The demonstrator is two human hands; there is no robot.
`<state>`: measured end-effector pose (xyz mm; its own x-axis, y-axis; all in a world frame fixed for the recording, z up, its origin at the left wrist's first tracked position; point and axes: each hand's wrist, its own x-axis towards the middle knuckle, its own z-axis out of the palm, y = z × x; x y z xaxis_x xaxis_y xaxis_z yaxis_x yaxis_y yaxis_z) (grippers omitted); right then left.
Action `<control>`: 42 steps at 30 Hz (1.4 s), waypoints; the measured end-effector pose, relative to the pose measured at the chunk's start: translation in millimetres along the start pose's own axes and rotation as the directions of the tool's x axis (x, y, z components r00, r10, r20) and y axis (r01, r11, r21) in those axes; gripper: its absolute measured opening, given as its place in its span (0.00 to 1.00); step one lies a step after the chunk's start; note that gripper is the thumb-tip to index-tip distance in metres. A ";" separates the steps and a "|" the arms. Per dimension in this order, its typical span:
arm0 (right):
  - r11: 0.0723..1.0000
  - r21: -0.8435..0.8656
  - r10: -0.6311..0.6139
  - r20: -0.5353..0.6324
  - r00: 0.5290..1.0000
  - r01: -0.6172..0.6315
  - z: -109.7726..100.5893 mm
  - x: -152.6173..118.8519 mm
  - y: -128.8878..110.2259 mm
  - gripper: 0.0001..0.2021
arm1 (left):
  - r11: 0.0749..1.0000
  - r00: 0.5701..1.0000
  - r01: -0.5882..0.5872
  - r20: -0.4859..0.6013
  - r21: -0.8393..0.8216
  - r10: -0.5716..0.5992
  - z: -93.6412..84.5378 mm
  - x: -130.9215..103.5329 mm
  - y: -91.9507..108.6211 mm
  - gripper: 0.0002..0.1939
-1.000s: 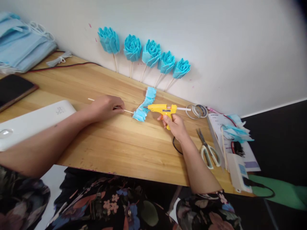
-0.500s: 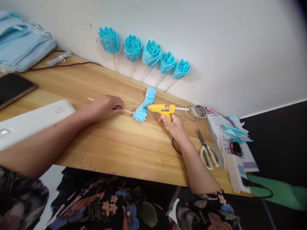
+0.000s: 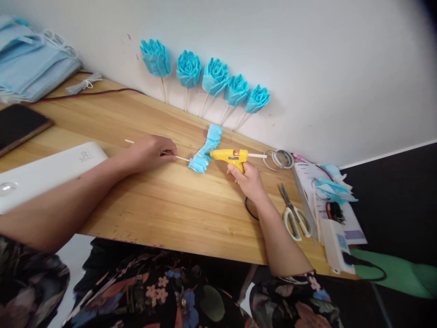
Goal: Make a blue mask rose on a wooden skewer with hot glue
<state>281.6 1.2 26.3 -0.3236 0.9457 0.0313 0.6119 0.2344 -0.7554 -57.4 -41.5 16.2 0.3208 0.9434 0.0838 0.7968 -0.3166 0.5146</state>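
Observation:
My left hand (image 3: 155, 154) is closed on a thin wooden stick (image 3: 182, 159), whose right end meets a pleated light-blue strip (image 3: 199, 163). The strip lies on the table and runs up toward the wall. Wrapped round the handle of a yellow hot glue gun (image 3: 228, 156) is my right hand (image 3: 248, 178). Its nozzle points left at the strip, touching it or just over it; I cannot tell which. A white glue stick (image 3: 256, 155) protrudes from the gun's back.
Several blue flowers on sticks (image 3: 215, 77) lean against the wall. Scissors (image 3: 294, 214), tape rolls (image 3: 282, 159) and a power strip (image 3: 336, 243) lie at right. A white power bank (image 3: 54, 175), a phone (image 3: 22, 125) and stacked face masks (image 3: 34, 64) are at left.
Hardly anything differs. The glue gun in my right hand has shifted very slightly; my left hand and the strip stay in place.

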 end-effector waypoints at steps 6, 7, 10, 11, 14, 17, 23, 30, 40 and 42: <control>0.995 -0.092 -0.042 0.025 0.999 0.044 -4.6 -0.6 3.3 0.20 | 1.000 1.000 0.005 -0.005 -0.009 -0.006 -0.1 0.1 1.0 0.15; 0.993 -0.104 -0.048 0.023 0.999 0.050 -5.1 -0.7 3.8 0.20 | 1.000 1.000 0.006 -0.006 -0.009 -0.006 -0.2 0.0 1.2 0.15; 0.997 -0.065 -0.041 0.014 0.999 0.042 -8.1 -0.6 5.2 0.21 | 1.000 1.000 0.002 -0.003 -0.013 -0.002 -0.7 -0.4 1.5 0.15; 0.999 -0.021 -0.032 0.005 0.999 0.032 -9.5 -0.3 5.8 0.22 | 1.000 1.000 0.002 -0.002 -0.012 -0.002 -0.9 -0.5 1.6 0.15; 0.993 0.119 -0.010 -0.028 1.000 0.014 -12.4 0.7 7.9 0.25 | 1.000 1.000 0.010 0.001 -0.006 -0.010 -1.3 -0.2 2.2 0.16; 0.992 0.123 -0.003 -0.002 1.000 0.004 -10.2 1.4 8.7 0.26 | 1.000 1.000 0.021 0.004 0.001 -0.021 -1.3 0.6 3.0 0.15; 0.999 -0.046 -0.016 0.010 1.000 0.017 -3.2 0.5 4.8 0.25 | 1.000 1.000 0.009 -0.005 -0.004 -0.009 -1.3 0.5 2.7 0.15; 0.999 -0.018 -0.036 0.030 0.999 0.036 -1.3 -1.1 4.0 0.26 | 1.000 1.000 -0.012 -0.008 0.000 0.012 -1.3 -0.1 0.2 0.14; 0.999 -0.020 -0.040 0.011 0.999 0.040 1.2 -1.3 3.9 0.26 | 1.000 1.000 0.005 -0.002 -0.008 -0.005 -1.6 0.1 2.3 0.14; 0.998 -0.037 -0.041 -0.001 0.999 0.041 1.3 -1.4 4.3 0.26 | 1.000 1.000 0.007 -0.002 -0.007 -0.007 -1.2 -0.1 1.9 0.14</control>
<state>283.7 0.6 22.1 -0.3478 0.9355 0.0628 0.6245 0.2811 -0.7287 -56.5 -42.1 18.3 0.3140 0.9459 0.0818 0.7954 -0.3092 0.5213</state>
